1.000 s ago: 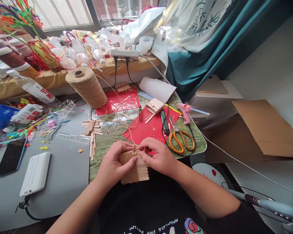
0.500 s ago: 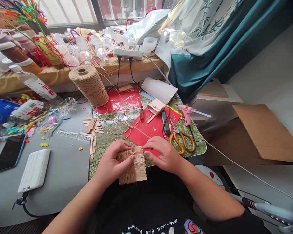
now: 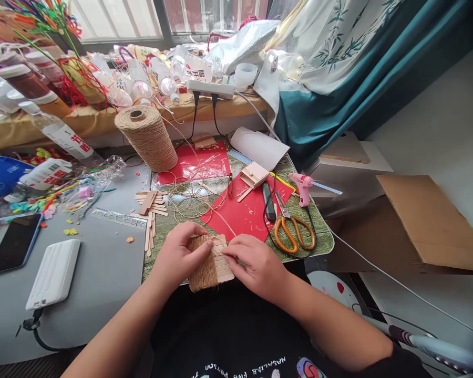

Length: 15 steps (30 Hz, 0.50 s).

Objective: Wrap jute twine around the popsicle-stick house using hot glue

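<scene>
A craft-stick panel (image 3: 224, 270), its left part wound with jute twine (image 3: 203, 272), is held at the lower centre of the frame — its wrapped part gripped between thumb and fingers of the left hand (image 3: 184, 251); a loose strand (image 3: 225, 221) is pinched by the right hand (image 3: 254, 261); at upper left, a twine spool (image 3: 147, 140) is seen; at centre right, orange-handled scissors (image 3: 287, 214) and a pink glue gun (image 3: 303, 185).

Twine tangle (image 3: 193, 198) ahead, scissors (image 3: 287, 217) right, gap between
</scene>
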Motion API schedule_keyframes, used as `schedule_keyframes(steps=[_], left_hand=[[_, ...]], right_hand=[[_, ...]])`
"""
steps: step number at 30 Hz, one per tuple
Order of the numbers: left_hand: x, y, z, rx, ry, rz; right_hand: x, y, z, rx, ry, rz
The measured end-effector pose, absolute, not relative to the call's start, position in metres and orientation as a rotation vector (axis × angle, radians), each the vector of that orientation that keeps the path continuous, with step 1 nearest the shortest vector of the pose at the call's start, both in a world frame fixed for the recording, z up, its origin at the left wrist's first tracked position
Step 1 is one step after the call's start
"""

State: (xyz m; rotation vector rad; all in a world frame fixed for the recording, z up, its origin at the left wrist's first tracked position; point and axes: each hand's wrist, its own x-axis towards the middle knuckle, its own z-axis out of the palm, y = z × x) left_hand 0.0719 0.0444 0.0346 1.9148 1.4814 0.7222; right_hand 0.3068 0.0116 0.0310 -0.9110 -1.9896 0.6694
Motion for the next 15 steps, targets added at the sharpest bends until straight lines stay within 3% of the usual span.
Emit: schedule_keyframes(steps=[9,15], left_hand=[[0.072,0.05,0.035,1.939,1.484,0.65],[0.07,0.054,0.03,1.819,1.444,0.627]], right_hand=[[0.299,-0.004,0.031,-0.808,-2.237,0.418],[0.301,-0.005,0.034,-0.763,-2.205,0.451]])
